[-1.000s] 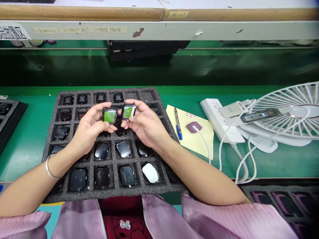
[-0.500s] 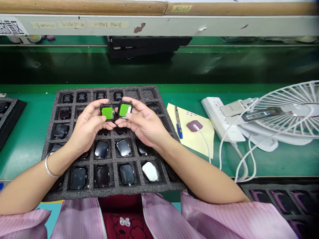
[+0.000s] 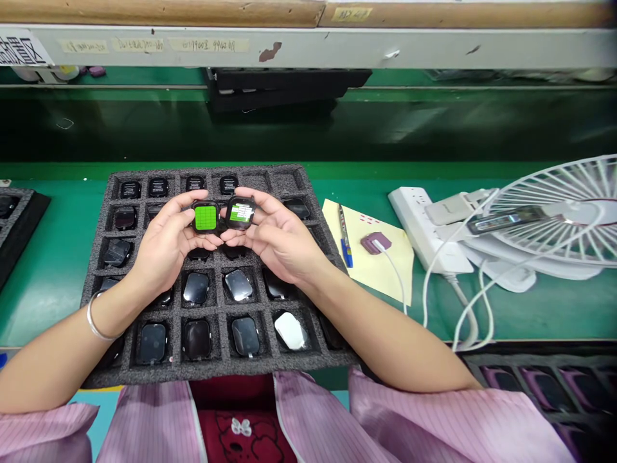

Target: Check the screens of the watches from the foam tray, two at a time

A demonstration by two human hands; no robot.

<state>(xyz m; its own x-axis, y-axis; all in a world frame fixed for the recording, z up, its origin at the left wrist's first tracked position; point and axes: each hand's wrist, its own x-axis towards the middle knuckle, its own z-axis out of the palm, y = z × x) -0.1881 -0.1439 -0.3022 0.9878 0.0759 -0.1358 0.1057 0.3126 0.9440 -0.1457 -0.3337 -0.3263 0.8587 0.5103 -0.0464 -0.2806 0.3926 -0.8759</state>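
Observation:
My left hand (image 3: 166,247) grips a small square watch body (image 3: 205,217) whose screen glows with a green grid. Beside it my right hand (image 3: 274,238) holds a second watch body (image 3: 240,213), its lit screen part green and part white. Both are held side by side, almost touching, above a dark grey foam tray (image 3: 96,270). The tray's compartments hold several more dark-screened watch bodies; one in the front row shows a white face (image 3: 290,331). A silver bangle (image 3: 96,325) circles my left wrist.
A yellow paper (image 3: 380,270) with a blue pen (image 3: 344,238) and a purple charging puck (image 3: 376,244) on a white cable lies to the right. Further right are a white power strip (image 3: 414,218) and a white fan (image 3: 554,212). Other foam trays sit at far left (image 3: 14,218) and lower right (image 3: 540,386).
Both hands have drifted slightly left and up with the watches. The right watch's screen changed from mostly green with a white corner to green and white bands.

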